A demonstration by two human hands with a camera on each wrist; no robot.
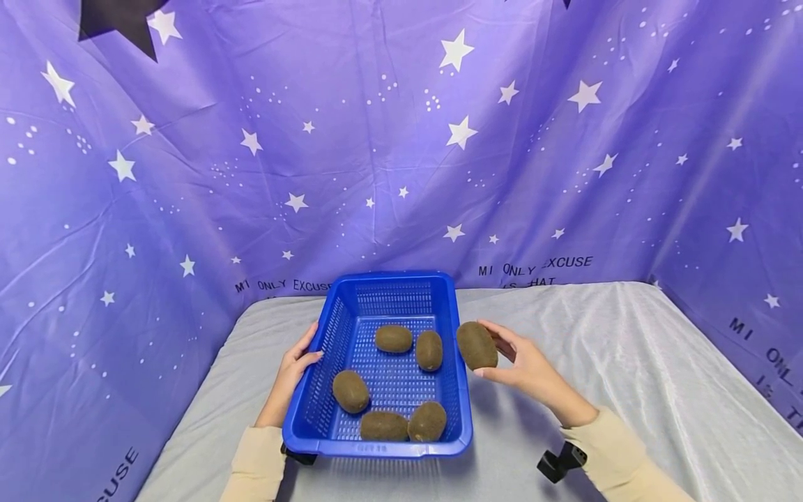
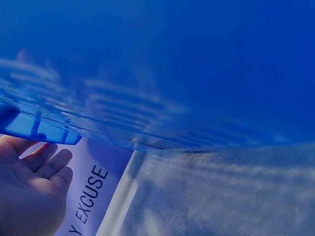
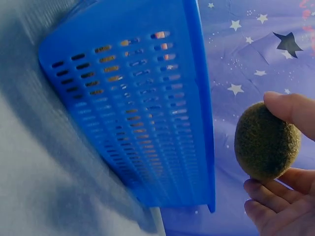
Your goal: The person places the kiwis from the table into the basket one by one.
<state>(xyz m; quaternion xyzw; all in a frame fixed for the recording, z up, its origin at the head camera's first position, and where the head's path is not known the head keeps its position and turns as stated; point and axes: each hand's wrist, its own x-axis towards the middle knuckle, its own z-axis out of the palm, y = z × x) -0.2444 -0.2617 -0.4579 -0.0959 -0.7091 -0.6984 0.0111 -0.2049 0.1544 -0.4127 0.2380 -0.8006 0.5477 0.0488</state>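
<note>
A blue plastic basket (image 1: 377, 448) with slotted walls and floor stands in the middle of the head view. Several brown kiwis lie inside it, among them a far kiwi (image 1: 393, 339), a left kiwi (image 1: 351, 392) and a near right kiwi (image 1: 428, 422). My left hand (image 1: 291, 376) holds the basket's left rim, its thumb on top; in the left wrist view its fingers (image 2: 49, 164) curl beneath the rim. Beside the right rim, my right hand (image 1: 523, 366) grips another kiwi (image 1: 477, 346) between thumb and fingers. The right wrist view shows that kiwi (image 3: 266, 141) above the rim's level.
Under the basket is a table with a pale grey cloth (image 1: 627, 362). A purple curtain (image 1: 376, 139) with white stars hangs behind and at both sides. A black wrist device (image 1: 561, 461) sits at the right sleeve.
</note>
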